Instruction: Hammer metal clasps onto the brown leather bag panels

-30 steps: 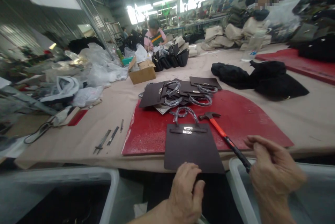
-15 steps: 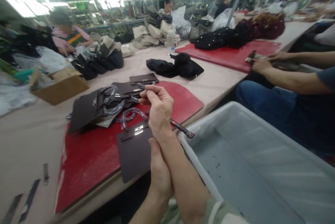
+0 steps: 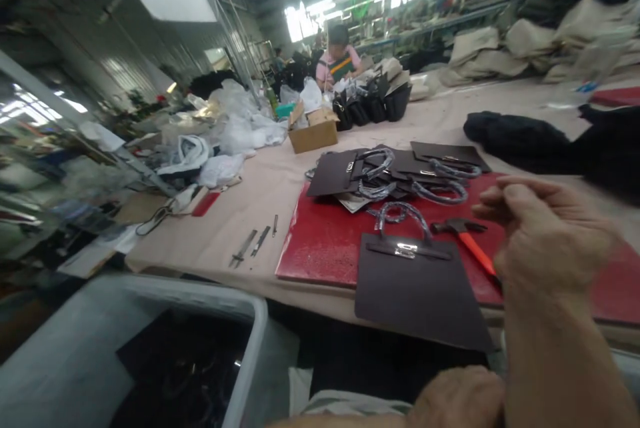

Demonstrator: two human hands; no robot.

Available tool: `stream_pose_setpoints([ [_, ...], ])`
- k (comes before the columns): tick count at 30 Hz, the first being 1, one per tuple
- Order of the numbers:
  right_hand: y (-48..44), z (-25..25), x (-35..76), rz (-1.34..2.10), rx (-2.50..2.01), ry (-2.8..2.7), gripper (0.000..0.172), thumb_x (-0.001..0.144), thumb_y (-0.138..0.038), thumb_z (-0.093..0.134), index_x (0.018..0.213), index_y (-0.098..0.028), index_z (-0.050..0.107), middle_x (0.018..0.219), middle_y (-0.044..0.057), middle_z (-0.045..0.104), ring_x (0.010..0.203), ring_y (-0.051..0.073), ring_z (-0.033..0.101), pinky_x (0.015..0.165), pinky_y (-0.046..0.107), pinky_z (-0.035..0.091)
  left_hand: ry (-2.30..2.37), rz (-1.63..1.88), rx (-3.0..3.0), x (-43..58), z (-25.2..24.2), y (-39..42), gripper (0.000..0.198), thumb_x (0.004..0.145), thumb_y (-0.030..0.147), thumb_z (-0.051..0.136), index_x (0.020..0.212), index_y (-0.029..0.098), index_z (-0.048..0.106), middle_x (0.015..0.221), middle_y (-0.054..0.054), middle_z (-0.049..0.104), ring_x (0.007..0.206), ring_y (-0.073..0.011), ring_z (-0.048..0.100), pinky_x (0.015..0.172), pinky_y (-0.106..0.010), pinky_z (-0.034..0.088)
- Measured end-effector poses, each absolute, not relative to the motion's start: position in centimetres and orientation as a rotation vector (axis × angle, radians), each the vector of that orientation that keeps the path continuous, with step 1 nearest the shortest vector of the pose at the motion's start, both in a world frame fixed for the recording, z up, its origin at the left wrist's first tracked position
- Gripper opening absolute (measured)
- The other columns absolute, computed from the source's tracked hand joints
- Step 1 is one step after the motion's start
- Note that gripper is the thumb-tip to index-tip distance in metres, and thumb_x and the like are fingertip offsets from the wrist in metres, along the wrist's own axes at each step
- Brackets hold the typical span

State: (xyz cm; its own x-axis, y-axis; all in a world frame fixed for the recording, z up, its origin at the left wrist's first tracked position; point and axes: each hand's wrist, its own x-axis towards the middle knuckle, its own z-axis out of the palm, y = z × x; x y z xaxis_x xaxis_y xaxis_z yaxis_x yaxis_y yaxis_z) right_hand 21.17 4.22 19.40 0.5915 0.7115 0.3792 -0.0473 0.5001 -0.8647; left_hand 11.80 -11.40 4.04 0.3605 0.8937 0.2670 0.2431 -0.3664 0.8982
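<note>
My right hand (image 3: 545, 235) is raised over the right part of a red board (image 3: 320, 248). Its fingers are loosely curled towards the thumb, with nothing visible in them. Low in the picture, my left hand (image 3: 460, 395) looks closed beside my right forearm; its fingertips are hidden. Just left of my right hand lies a claw hammer (image 3: 473, 248) with an orange-red handle, partly covered by that hand. A dark brown handbag panel (image 3: 415, 288) with a metal clasp and a plastic-wrapped handle overhangs the board's front edge. Similar panels (image 3: 330, 175) are heaped behind it.
Thin metal tools (image 3: 245, 248) lie left of the board. A grey bin (image 3: 260, 335) with dark pieces stands at the front left. Farther back are a cardboard box (image 3: 315, 137), black bags (image 3: 370, 105), black fabric (image 3: 520, 138) and a seated person (image 3: 340, 58).
The view has swung left, showing the left bin and more of the table. My left hand, earlier clasped against my right wrist, is now lower. The hammer is more exposed.
</note>
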Motion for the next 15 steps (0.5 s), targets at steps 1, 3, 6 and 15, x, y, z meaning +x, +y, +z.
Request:
stream_pose_setpoints([
  [1,4.4,18.4,21.2,0.564,-1.038,-0.917,0.014,0.075,-0.032,0.069,0.083,-0.021,0.071,0.070,0.001,0.066,0.055,0.016,0.061,0.053,0.032,0.053,1.011,1.102,1.876,11.0,3.6,-11.6,0.045,0.091,0.057,0.056,0.107,0.017,0.070,0.096,-0.014,0.074,0.094,-0.0290,0.072,0.087,-0.040,0.060],
  [3,4.8,15.5,21.4,0.587,-1.250,-1.205,0.021,0.080,-0.039,0.066,0.092,-0.022,0.071,0.076,0.002,0.069,0.064,0.020,0.065,0.062,0.036,0.055,1.189,1.349,1.905,8.6,2.9,-11.9,0.037,0.097,0.045,0.045,0.105,0.017,0.069,0.091,-0.014,0.073,0.086,-0.0258,0.071,0.085,-0.039,0.058],
  [6,5.5,10.3,21.8,0.316,-1.435,-1.816,0.032,0.088,-0.040,0.051,0.105,-0.018,0.069,0.095,0.009,0.072,0.084,0.024,0.068,0.079,0.040,0.055,1.672,1.370,1.524,3.7,2.7,-11.6,0.031,0.100,0.038,0.043,0.098,0.019,0.067,0.085,-0.009,0.071,0.078,-0.0201,0.067,0.076,-0.031,0.053],
  [15,5.2,3.5,20.5,0.130,-1.395,-2.343,0.057,0.083,-0.048,0.059,0.131,-0.017,0.058,0.137,0.018,0.054,0.127,0.035,0.047,0.110,0.061,0.028,1.272,1.084,0.476,3.5,0.0,-8.7,0.071,0.076,0.072,0.065,0.112,0.011,0.062,0.097,-0.012,0.071,0.078,-0.0218,0.069,0.058,-0.027,0.053],
])
